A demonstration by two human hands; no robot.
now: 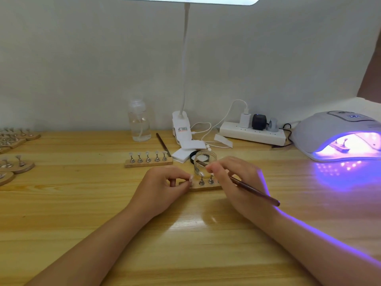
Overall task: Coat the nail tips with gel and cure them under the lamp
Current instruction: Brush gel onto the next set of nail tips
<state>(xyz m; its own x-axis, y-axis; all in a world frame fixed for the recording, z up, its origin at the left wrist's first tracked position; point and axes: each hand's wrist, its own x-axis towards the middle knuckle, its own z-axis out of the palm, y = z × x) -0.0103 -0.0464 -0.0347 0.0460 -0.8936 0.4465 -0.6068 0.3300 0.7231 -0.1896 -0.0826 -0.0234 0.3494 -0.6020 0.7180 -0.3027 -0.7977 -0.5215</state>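
Note:
A small wooden strip (203, 187) with nail tips on metal stands lies at the table's middle. My left hand (162, 187) pinches its left end, where one nail tip (191, 178) shows by the fingertips. My right hand (237, 182) grips a dark brush (255, 191), whose tip end is hidden behind the fingers over the strip. A clear gel jar (204, 162) stands open just behind the strip. At the right, the curing lamp (338, 135) glows purple with another wooden strip (340, 146) inside.
A second strip of nail tips (148, 159) lies behind left, with a spare brush (162, 143) beside it. More stands (14, 162) crowd the left edge. A clear bottle (140, 124), a desk lamp base (181, 126) and a power strip (251, 133) line the wall.

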